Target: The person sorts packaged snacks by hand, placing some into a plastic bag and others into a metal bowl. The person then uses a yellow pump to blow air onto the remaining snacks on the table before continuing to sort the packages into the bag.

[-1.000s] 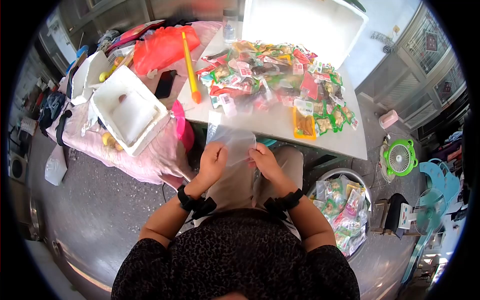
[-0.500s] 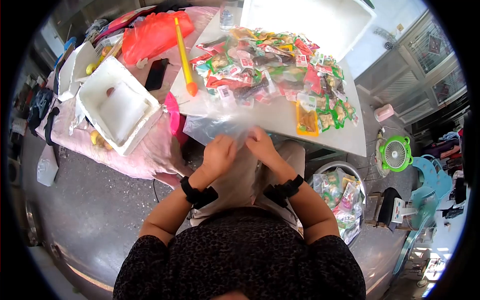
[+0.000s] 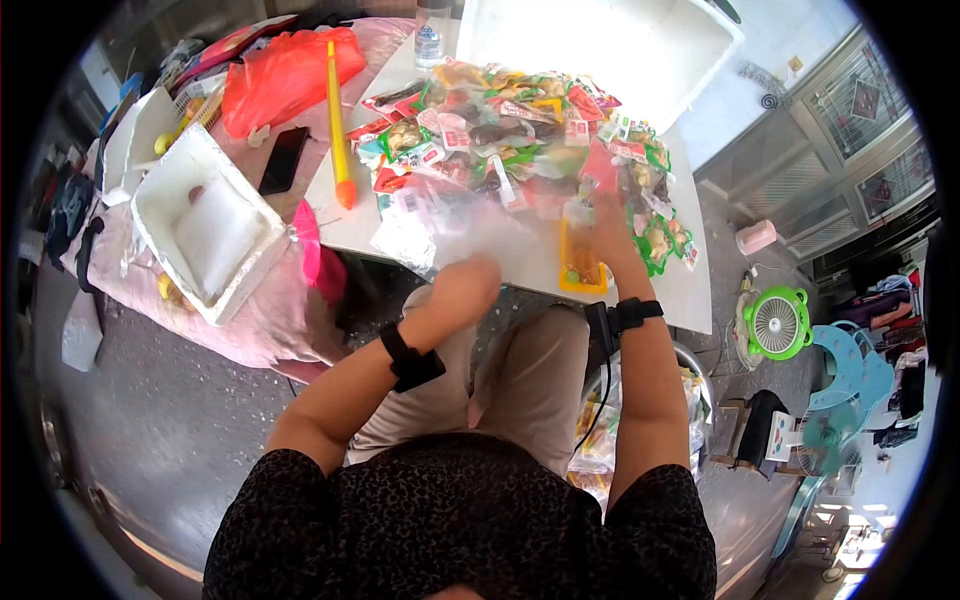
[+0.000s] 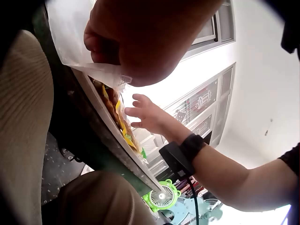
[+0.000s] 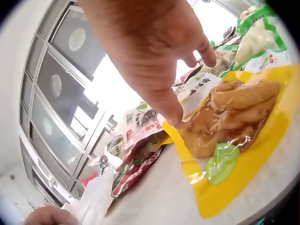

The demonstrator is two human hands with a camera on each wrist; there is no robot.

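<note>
Right hand (image 3: 605, 225) has left the bag (image 3: 440, 225) and gone to the yellow packet (image 3: 580, 262) at the table's (image 3: 525, 262) near edge — fingers spread, nothing gripped yet. Left hand (image 3: 462, 285) alone pinches the bag, just off that same edge. Risk: one-handed, the thin clear bag sags shut; the glossy packet, brown pieces showing through, slides off the table.

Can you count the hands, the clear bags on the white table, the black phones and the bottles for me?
hands: 2, the left hand and the right hand
clear bag: 1
black phone: 1
bottle: 1
total: 5
</note>
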